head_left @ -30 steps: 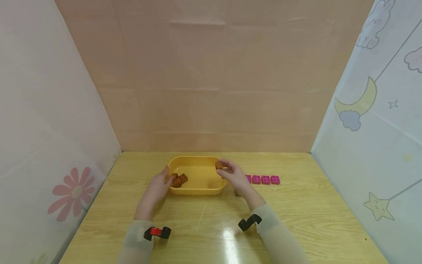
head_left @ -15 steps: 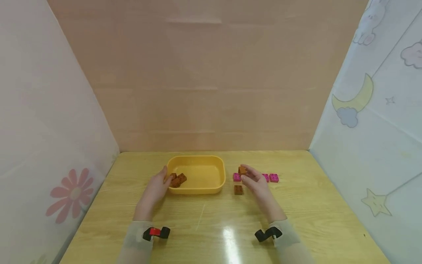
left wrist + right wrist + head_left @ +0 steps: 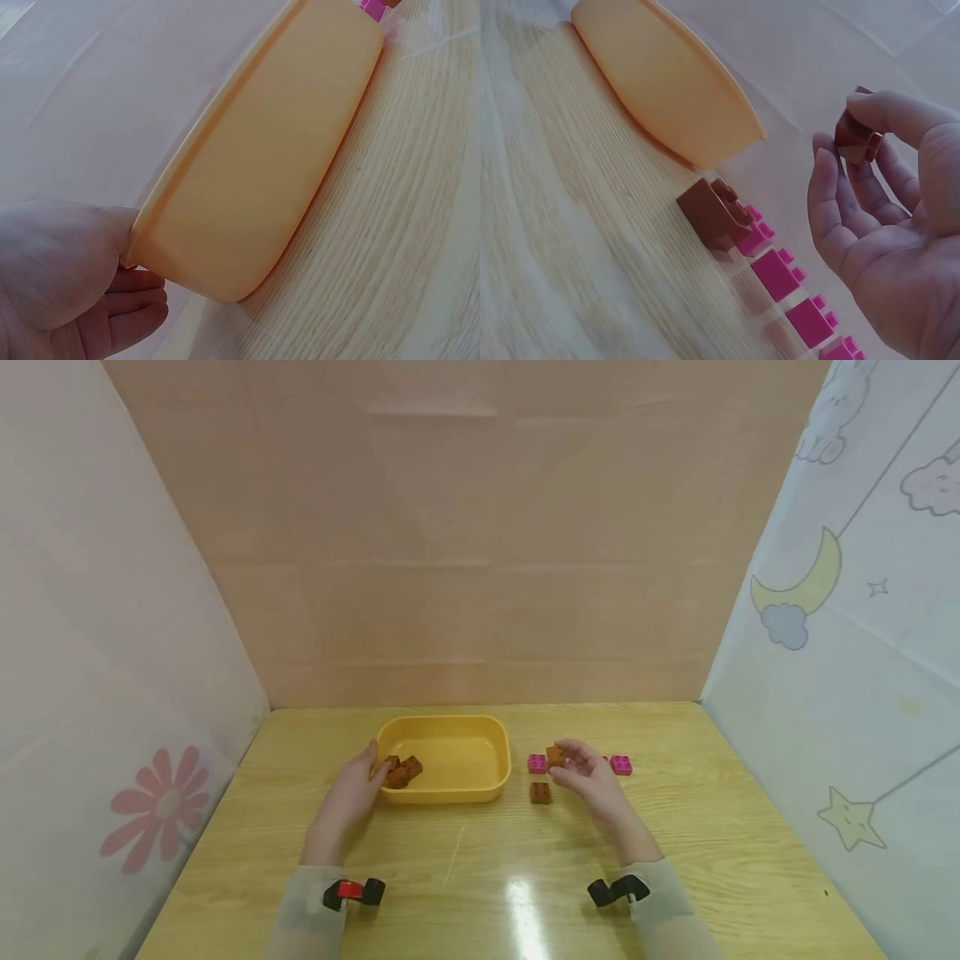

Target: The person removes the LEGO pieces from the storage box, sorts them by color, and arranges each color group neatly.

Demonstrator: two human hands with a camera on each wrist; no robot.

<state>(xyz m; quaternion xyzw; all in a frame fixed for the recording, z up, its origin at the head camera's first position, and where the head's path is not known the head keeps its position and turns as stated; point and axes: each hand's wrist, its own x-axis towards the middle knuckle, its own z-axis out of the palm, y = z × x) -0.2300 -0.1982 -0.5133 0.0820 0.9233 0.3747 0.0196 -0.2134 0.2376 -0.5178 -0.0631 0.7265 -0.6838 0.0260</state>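
My left hand (image 3: 358, 785) grips the left end of a yellow plastic tray (image 3: 442, 795), its thumb over the rim. Several brown toy bricks (image 3: 403, 771) lie inside near that thumb. My right hand (image 3: 596, 781) holds another brown toy brick (image 3: 555, 757) between thumb and fingers, right of the tray. In the right wrist view this brick (image 3: 856, 138) is up off the table. Below the hand is a row of pink toy bricks (image 3: 621, 765), partly covered by it. One brown brick (image 3: 540, 792) sits on the table in front of the row's left end.
The wooden table (image 3: 465, 868) reaches a beige backdrop (image 3: 450, 568) behind the tray. White patterned panels rise on the left (image 3: 112, 635) and right (image 3: 847, 693). A wrist camera band sits on each sleeve.
The right hand has carried its brown brick from the tray's right end rightward to above the pink row. The brown brick on the table is now uncovered. My left hand keeps its grip on the tray.
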